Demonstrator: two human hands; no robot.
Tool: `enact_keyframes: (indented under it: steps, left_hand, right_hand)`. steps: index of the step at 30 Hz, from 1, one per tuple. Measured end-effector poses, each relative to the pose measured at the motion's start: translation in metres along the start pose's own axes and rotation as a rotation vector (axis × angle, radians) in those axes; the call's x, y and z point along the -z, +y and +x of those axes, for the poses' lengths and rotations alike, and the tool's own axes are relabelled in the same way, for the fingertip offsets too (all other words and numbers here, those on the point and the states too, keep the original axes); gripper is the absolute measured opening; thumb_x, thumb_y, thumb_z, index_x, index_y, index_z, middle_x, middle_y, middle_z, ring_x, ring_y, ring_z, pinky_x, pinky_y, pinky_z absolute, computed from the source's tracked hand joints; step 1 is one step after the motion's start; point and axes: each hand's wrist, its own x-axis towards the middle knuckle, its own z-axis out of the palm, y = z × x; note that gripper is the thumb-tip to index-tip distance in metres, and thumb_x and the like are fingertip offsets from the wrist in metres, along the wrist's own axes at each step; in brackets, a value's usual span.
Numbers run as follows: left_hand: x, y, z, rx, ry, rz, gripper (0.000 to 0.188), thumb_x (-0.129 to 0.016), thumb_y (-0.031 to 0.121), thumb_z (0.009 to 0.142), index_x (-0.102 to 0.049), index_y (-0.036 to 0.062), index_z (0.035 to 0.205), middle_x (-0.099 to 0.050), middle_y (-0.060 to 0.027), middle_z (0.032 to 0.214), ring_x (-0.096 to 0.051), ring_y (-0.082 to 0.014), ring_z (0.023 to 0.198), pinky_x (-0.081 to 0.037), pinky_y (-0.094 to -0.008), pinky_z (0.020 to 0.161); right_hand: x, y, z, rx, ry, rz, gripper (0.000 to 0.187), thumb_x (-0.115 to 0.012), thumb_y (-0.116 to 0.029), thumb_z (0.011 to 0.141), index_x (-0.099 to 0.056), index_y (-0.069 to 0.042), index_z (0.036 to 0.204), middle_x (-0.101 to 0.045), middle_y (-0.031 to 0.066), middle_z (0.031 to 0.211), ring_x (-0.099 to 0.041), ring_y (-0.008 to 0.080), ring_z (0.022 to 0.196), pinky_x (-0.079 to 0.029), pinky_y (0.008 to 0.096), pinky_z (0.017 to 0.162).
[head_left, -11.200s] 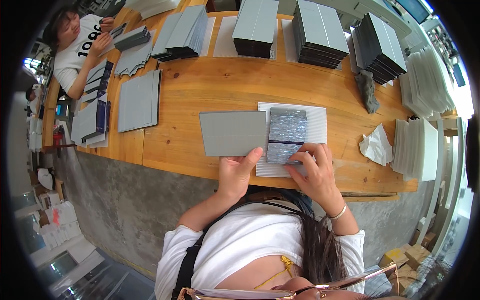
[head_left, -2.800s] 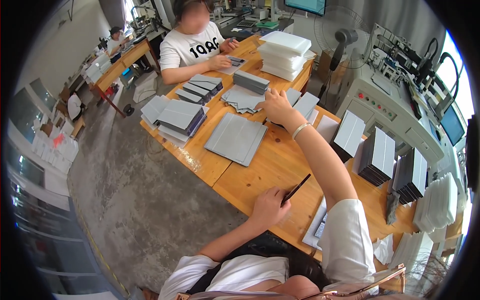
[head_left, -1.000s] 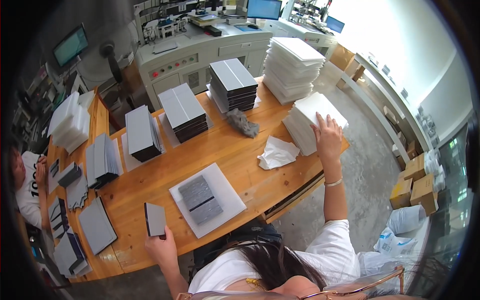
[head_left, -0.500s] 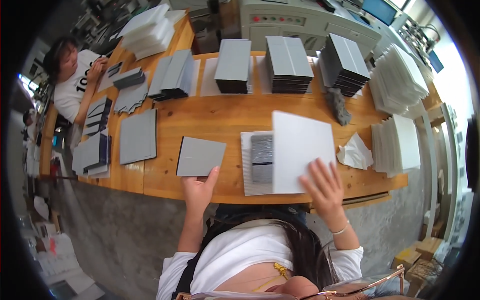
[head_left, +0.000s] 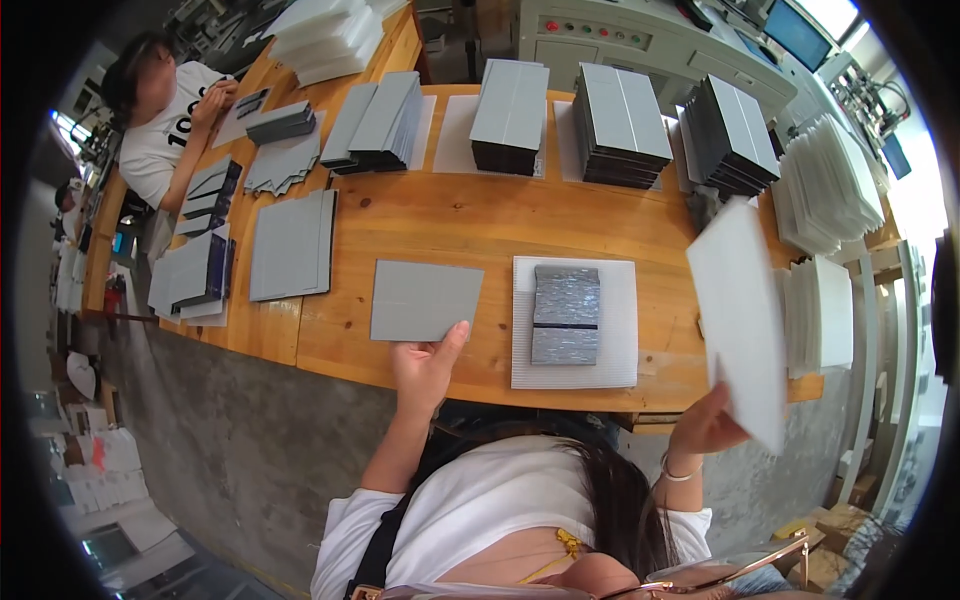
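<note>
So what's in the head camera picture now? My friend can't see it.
A person's left hand holds a flat grey panel, and the right hand holds a blurred white sheet. Between them, a shiny grey item crossed by a dark line lies on a ridged white board on a wooden table, with grey stacks behind.

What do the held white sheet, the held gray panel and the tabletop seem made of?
White sheet: perhaps stiff matte plastic; it hardly droops, but blur hides its texture. Gray panel: smooth, dull, evenly coloured; plastic or coated card, I can't tell. Tabletop: wood, apparently varnished, with visible knots and grain.
</note>
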Motion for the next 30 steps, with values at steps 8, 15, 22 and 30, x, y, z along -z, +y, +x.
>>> enact_keyframes:
  steps: [8,15,22,30]
  left_hand:
    - [0.018,-0.01,0.005,0.01,0.0,0.117,0.015,-0.072,-0.004,0.09,-0.069,-0.0019,0.105,-0.069,-0.0031,0.1,-0.063,-0.0065,0.088,-0.052,-0.0222,0.077]
    - [0.021,-0.016,0.006,0.019,0.017,0.093,0.017,-0.072,-0.004,0.089,-0.068,-0.003,0.106,-0.069,-0.0041,0.102,-0.063,-0.0079,0.091,-0.052,-0.024,0.08]
    - [0.02,-0.009,0.004,0.071,0.047,0.123,0.018,-0.072,-0.003,0.09,-0.067,-0.0044,0.108,-0.069,-0.0048,0.102,-0.063,-0.0089,0.089,-0.051,-0.0235,0.078]
    - [0.02,-0.009,0.006,0.058,0.046,0.178,0.018,-0.072,-0.003,0.09,-0.066,-0.0038,0.106,-0.069,-0.006,0.098,-0.064,-0.01,0.084,-0.052,-0.0241,0.076]
  right_hand:
    - [0.018,0.006,-0.021,-0.439,-0.445,-0.404,0.009,-0.063,-0.003,0.095,-0.061,0.005,0.101,-0.067,0.0172,0.097,-0.064,0.0254,0.08,-0.053,0.0361,0.076]
    - [-0.009,-0.044,-0.009,0.168,-0.529,-0.398,0.008,-0.065,-0.004,0.088,-0.07,0.0,0.093,-0.067,0.0105,0.073,-0.061,0.0254,0.054,-0.05,0.0352,0.055]
    - [-0.083,-0.081,-0.026,0.446,-0.789,-0.114,0.037,-0.073,-0.009,0.074,-0.041,-0.015,0.057,-0.04,0.0005,0.05,-0.046,0.0163,0.043,-0.034,0.0283,0.042]
    - [-0.094,-0.08,-0.037,0.366,-0.827,-0.152,0.026,-0.071,-0.013,0.068,-0.045,-0.014,0.066,-0.047,0.0006,0.058,-0.052,0.0177,0.053,-0.04,0.0312,0.049]
